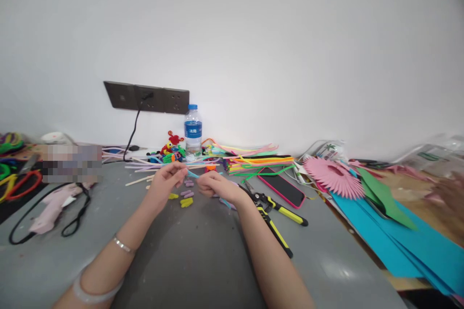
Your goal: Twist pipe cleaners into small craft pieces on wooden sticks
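Observation:
A light blue pipe cleaner (192, 174) stretches between my two hands above the grey table (188, 260). My left hand (169, 179) pinches one end between thumb and fingers. Farther along, my right hand (217, 186) is closed round it, and a blue length shows below that wrist. Just under my hands lie short purple pipe cleaner pieces (187, 193) and yellow pieces (186, 202). Beside my right wrist are yellow-and-black pliers (270, 207), their handles spread apart.
A water bottle (193, 130) and a pile of coloured pipe cleaners (261, 163) stand along the wall. A phone (282, 188) lies at right, near a pink paper fan (333, 177) and blue sheets (409, 236). At left is a pink glue gun (54, 207). Another person's hand (449, 198) appears far right.

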Tool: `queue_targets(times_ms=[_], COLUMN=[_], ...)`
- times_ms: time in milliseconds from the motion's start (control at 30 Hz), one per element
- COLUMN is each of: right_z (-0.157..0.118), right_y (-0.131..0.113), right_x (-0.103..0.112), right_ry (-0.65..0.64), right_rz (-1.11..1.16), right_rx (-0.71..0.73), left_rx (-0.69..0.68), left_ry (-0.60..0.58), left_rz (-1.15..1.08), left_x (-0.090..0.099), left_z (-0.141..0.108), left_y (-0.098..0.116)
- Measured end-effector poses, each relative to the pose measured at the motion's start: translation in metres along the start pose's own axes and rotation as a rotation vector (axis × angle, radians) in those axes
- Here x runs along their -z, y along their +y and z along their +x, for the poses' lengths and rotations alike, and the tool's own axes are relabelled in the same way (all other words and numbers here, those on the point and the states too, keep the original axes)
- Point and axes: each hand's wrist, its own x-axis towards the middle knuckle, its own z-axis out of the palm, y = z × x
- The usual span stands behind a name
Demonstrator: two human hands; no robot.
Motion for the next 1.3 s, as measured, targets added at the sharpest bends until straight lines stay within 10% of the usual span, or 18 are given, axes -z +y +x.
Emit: queue_targets(times_ms=[633,1067,1300], right_z=[0.005,0.036,0.032], right_y=[0.006,0.031,0.026], right_x=[-0.001,-0.015,-0.008], right_ry=[-0.092,0.576,0.615], right_rz=[0.167,0.411,0.398], right_rx=[-0.001,0.377,0.413], left_rx=[0.196,0.119,0.125], left_ry=[-0.054,0.053,0.021], left_rz=[-0.219,-0.285,-0.163], left_x=[0.0,-0.003,-0.004], left_z=[-0.001,0.001,-0.002], left_y=[0.0,-0.001,-0.005])
